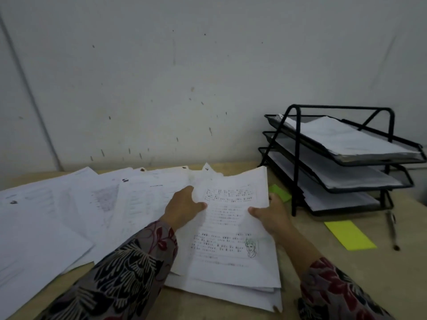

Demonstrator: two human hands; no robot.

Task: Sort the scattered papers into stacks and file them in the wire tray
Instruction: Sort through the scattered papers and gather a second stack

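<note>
Black wire tray (296,162) has paper (346,137) on all three tiers; your left hand (184,205) and right hand (269,215) grip one stack (231,239).

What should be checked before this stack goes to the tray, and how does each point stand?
1. Grip: left hand and right hand hold the stack by its sides: ok.
2. Edges squared: its near edge is ragged: not ok.
3. Room in the tray: every shelf holds papers: cannot tell.
4. Path: only a flat green note lies between: ok.
5. Sorting done: loose papers cover the left of the table: not ok.
</note>
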